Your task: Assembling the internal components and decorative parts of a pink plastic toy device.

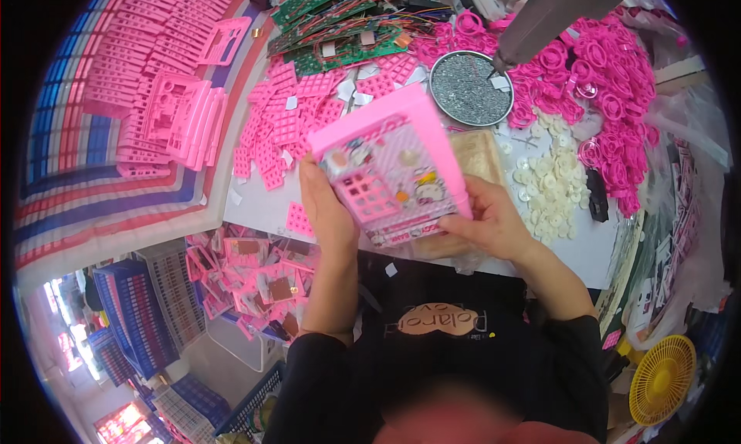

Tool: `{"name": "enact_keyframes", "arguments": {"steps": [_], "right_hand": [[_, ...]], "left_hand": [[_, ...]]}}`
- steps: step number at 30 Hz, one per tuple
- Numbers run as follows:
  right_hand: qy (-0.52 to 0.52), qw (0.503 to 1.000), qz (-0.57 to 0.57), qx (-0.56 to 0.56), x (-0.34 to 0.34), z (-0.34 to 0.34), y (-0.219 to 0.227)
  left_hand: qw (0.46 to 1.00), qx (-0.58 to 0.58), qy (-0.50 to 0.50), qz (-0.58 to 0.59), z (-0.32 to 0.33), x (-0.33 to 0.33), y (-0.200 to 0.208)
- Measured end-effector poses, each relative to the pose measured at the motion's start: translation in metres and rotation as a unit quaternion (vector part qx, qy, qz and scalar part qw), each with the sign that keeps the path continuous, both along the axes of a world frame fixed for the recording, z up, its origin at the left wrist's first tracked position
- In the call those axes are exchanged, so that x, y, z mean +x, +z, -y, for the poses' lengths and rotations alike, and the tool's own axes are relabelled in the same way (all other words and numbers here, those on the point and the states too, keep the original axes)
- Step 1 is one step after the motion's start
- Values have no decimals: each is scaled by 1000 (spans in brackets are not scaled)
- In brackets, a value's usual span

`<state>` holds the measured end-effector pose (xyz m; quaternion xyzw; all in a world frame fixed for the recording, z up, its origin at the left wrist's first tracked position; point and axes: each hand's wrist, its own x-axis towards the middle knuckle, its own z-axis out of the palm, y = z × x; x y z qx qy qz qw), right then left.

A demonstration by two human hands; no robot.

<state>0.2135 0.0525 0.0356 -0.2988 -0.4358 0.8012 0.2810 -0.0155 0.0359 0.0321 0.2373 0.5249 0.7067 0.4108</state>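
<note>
Pink case [429, 127] is held tilted above the bench [262, 216], in front of the torso. Left hand [328, 212] grasps its left edge, fingers partly hidden; right hand [495, 218] grasps the lower right edge, thumb on the front. The case's upper right corner sits near the round tray [472, 124]. Pink keypads [268, 147] crowd the left, white discs [549, 188] the right. White bench surface shows left of the left hand.
</note>
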Motion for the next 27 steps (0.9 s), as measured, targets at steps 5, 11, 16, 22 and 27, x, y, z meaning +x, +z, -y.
{"name": "enact_keyframes", "arguments": {"steps": [5,11,16,22,27], "right_hand": [[-36,998,-8,50,-4,12,2],[-52,996,-17,69,-5,18,-5],[-61,993,19,97,7,4,-6],[-48,995,23,90,11,-3,9],[-48,915,197,350,35,-40,14]], "left_hand": [[989,-29,-46,-141,31,8,-15],[972,29,-41,-230,24,4,-19],[979,52,-89,-178,23,15,-14],[980,57,-164,-99,-5,-1,16],[886,204,-249,-334,-14,-13,30]]}}
